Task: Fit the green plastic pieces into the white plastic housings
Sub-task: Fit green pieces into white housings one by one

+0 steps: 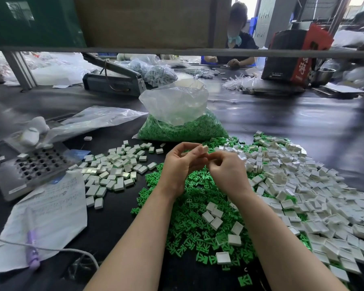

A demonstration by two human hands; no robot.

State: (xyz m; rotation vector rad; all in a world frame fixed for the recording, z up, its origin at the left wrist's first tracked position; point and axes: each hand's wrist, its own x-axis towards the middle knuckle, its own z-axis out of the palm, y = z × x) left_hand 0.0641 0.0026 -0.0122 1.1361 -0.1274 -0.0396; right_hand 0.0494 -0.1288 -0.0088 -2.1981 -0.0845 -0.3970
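- The left hand (182, 162) pinches a white housing (204, 149) at its fingertips, raised above the table; the right hand (227, 168) has its fingers curled in just beside it, but whether they hold a green piece I cannot tell.
- Risk: the green insert could go in skewed or the wrong way round and jam, since the housing is held only by its edges and can twist under thumb pressure.
- Risk: a dropped part would vanish into the green pile (198, 217) below the hands, where loose housings already lie mixed in.
- Risk: an unfilled housing could be tossed among the white blocks on the left (114, 169), probably the finished ones, and pass unnoticed.
- The empty housings (303, 185) are heaped on the right; a clear bag of green pieces (183, 122) stands just beyond the hands.
- The surface is a dark, glossy table (282, 116), with a perforated metal jig (36, 164), a handwritten sheet (57, 206) and a purple pen (32, 248) at the left.
- A workshop: another seated person (237, 38) works at the far side, behind a shelf rail (177, 51).
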